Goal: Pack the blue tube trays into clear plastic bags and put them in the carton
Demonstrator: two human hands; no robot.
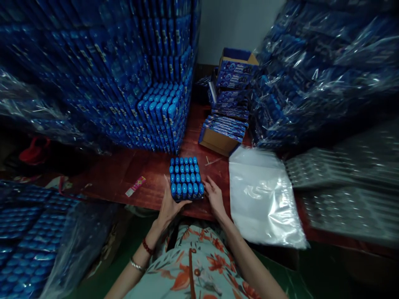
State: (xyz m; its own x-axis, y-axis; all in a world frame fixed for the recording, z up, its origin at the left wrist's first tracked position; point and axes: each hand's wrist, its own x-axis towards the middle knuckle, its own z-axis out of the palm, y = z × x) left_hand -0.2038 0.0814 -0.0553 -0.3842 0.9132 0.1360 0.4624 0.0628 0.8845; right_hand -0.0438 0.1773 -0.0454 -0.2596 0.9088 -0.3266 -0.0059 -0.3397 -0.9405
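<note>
Now block of blue boxes [185, 177] between left hand [170, 205], right hand [214, 197].

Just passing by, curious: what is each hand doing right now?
Left hand: open, pressed against the block of blue tubes.
Right hand: open, fingers touching the block's other side.
</note>
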